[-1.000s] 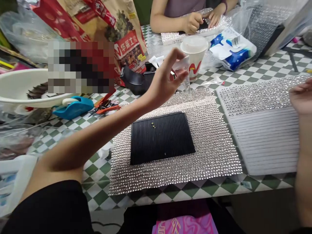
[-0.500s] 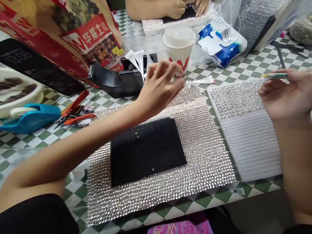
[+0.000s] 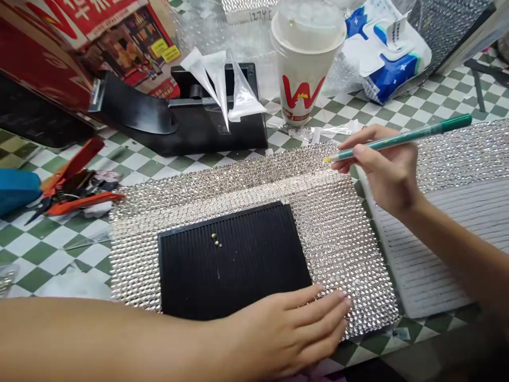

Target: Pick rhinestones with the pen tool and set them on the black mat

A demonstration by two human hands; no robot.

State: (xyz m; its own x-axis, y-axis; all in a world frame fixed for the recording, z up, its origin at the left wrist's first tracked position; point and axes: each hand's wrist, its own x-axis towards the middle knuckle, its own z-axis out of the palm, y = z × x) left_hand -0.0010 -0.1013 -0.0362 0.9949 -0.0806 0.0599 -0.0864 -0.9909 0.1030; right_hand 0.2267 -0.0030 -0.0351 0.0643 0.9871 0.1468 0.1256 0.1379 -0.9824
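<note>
My left hand (image 3: 292, 331) lies flat and open on the near edge of a rhinestone sheet (image 3: 338, 233), fingers stretched out beside a black ridged tray (image 3: 246, 265). A few small yellow beads (image 3: 215, 240) sit on that tray. My right hand (image 3: 384, 170) is closed round a green pen (image 3: 405, 137), whose pale tip hovers over the far right corner of the rhinestone sheet.
A black tape dispenser (image 3: 191, 119) with cut tape strips stands behind the sheet. A lidded paper cup (image 3: 304, 63), a blue-white tissue pack (image 3: 387, 53), red-orange snips (image 3: 75, 185) and a second rhinestone sheet on a white backing (image 3: 457, 212) lie around on the checkered table.
My left hand came down from near the cup and now rests flat at the sheet's near edge. My right hand moved left with the pen to the sheet's far corner. The view tilted closer.
</note>
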